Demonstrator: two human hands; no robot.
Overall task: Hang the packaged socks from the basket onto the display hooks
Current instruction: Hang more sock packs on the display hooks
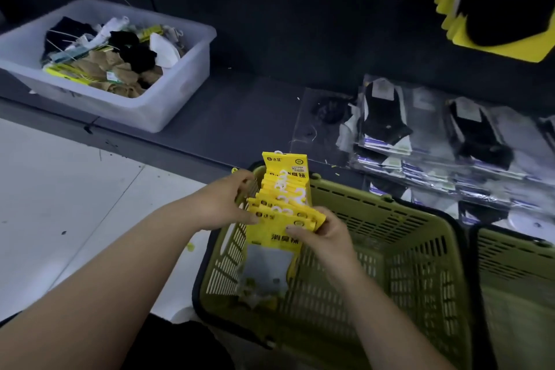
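Note:
A fanned stack of several yellow sock packs (283, 204) with white plastic hangers stands above the left end of the olive green basket (390, 249). My left hand (228, 201) grips the stack's left edge. My right hand (322, 234) holds its lower right side, thumb across the front pack. More grey-and-yellow packs (264, 276) lie at the basket's bottom. Sock packs on yellow cards (495, 3) hang on the dark display wall at the upper right; the hooks themselves are hidden.
A translucent bin (168, 93) of loose socks and tags sits on the dark base shelf at the left. Clear-bagged black socks (435, 141) lie stacked on the shelf at the right. A second green basket (516, 294) stands at the far right. White floor tiles (60, 189) lie to the left.

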